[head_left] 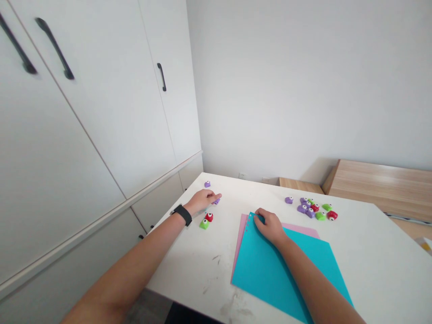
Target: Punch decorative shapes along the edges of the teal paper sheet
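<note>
At the left of the table, my left hand (201,201) has its fingers closed on a small purple one-eyed toy piece (217,201), which they partly cover. Just below that hand, a red one-eyed piece (209,217) touches a green one (204,224). Another purple piece (207,184) lies beyond it, close to the far left corner. My right hand (270,226) rests with curled fingers at the top edge of a blue sheet (270,279), beside a row of small punched holes. Under the blue sheet, a pink sheet (240,236) shows at the left and top edges.
A cluster of purple, green and red one-eyed pieces (310,208) lies at the table's far right, with one purple piece (289,200) apart from it. Dark smudges mark the white table (189,265) in front. White cabinets (101,112) stand left; wooden furniture (381,177) stands behind right.
</note>
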### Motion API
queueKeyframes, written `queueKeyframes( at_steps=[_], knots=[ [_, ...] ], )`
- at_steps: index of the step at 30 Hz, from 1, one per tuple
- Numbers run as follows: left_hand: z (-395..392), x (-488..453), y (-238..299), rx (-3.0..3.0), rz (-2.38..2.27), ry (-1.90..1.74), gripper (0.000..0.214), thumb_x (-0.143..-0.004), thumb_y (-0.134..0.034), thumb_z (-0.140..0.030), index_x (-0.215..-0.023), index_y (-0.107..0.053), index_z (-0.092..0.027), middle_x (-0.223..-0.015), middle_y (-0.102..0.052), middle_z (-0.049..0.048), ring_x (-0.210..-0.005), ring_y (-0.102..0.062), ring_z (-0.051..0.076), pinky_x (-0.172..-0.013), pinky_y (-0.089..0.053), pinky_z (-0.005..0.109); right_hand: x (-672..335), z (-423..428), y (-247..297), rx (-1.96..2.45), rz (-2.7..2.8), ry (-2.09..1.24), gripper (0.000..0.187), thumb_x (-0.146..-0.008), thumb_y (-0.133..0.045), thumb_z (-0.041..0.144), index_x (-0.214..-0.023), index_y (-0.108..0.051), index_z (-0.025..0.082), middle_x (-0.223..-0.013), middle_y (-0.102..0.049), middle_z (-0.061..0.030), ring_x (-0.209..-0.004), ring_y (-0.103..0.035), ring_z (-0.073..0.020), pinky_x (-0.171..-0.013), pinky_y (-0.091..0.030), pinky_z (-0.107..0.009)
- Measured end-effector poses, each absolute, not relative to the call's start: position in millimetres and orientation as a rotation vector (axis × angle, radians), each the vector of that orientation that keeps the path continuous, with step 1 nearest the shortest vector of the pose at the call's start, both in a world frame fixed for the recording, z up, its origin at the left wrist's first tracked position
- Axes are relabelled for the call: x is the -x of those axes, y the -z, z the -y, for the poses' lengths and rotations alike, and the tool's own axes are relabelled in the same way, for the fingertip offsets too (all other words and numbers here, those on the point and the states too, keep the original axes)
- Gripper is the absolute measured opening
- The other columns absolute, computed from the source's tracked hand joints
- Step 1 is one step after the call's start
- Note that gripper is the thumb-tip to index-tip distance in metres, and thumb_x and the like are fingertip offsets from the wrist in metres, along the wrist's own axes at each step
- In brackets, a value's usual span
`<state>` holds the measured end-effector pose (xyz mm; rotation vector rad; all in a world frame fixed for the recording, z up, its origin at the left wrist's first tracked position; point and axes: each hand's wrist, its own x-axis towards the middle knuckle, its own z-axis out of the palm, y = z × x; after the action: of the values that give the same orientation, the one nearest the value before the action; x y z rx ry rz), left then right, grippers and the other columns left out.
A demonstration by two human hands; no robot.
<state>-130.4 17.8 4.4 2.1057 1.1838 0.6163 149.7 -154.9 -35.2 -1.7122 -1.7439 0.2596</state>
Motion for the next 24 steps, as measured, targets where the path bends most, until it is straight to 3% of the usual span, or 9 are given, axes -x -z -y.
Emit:
queueKeyframes(
  at_steps=[11, 16, 24],
  knots=[
    [-7.2, 121.4, 6.7, -2.262, -1.293, -0.554, 0.047, -0.063, -0.071, -0.066, -0.053, -0.064, -0.021, -0.059, -0.063, 0.0082, -0.067, -0.060, 0.025, -0.064, -0.036, 0.031, -151.1, 152.6, 39.7, 1.706, 1.754, -0.245, 0.019, -0.089, -0.047, 0.032, -0.084, -0.064, 0.023, -0.073, -0.068, -0.0016, -0.068, -0.062, -0.0187, -0.066, -0.041, -0.026],
    [-15.7, 126.2, 2.4, -2.200, -1.315, -0.487, 0.055, -0.072, -0.062, -0.070, -0.050, -0.062, -0.019, -0.053, -0.062, 0.0082, -0.054, -0.055, 0.021, -0.060, -0.034, 0.031, -150.8, 153.3, 39.2, 1.696, 1.762, -0.242, 0.018, -0.089, -0.047, 0.031, -0.084, -0.063, 0.023, -0.074, -0.068, -0.0019, -0.070, -0.062, -0.0192, -0.066, -0.041, -0.026],
    [-20.1, 134.3, -1.4, -2.061, -1.211, -0.441, 0.062, -0.070, -0.058, -0.076, -0.068, -0.067, -0.014, -0.061, -0.067, 0.0075, -0.052, -0.053, 0.017, -0.053, -0.036, 0.028, -151.0, 152.5, 40.1, 1.690, 1.761, -0.241, 0.018, -0.088, -0.048, 0.031, -0.084, -0.064, 0.023, -0.076, -0.069, -0.0023, -0.072, -0.063, -0.0200, -0.068, -0.043, -0.027]
  ],
)
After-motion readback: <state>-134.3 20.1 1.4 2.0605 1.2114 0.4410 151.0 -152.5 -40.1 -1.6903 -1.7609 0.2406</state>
